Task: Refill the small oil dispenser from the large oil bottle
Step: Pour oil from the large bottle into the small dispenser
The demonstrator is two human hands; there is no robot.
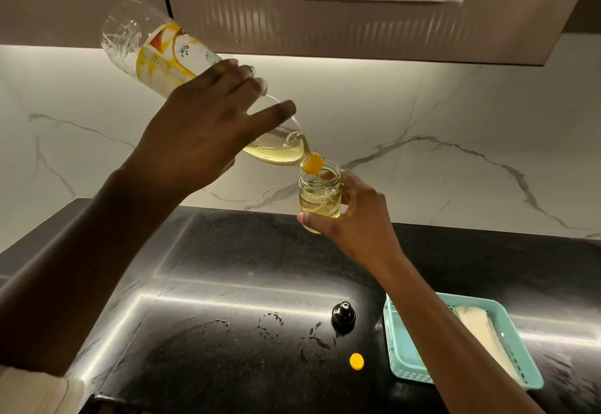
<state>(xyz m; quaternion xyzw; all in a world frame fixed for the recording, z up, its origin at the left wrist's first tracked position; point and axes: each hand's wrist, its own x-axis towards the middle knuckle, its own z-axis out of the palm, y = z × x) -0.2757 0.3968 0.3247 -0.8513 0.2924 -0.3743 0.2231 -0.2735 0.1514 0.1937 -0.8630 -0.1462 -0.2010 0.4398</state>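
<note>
The left hand [195, 127] wraps its fingers around the large clear plastic oil bottle [169, 56], tilted neck-down over the small glass dispenser jar [319, 200]. The right hand [354, 218] grips that jar above the black counter [227, 251]; it looks roughly half full, though glare blurs the level.

White marble backsplash [455, 114]; black speckled counter [227, 251]; under-cabinet lighting

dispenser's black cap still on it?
No: the black cap sits on the counter, and the small dispenser is open under the pour.

Head view, downward, near countertop [227, 251]
</note>
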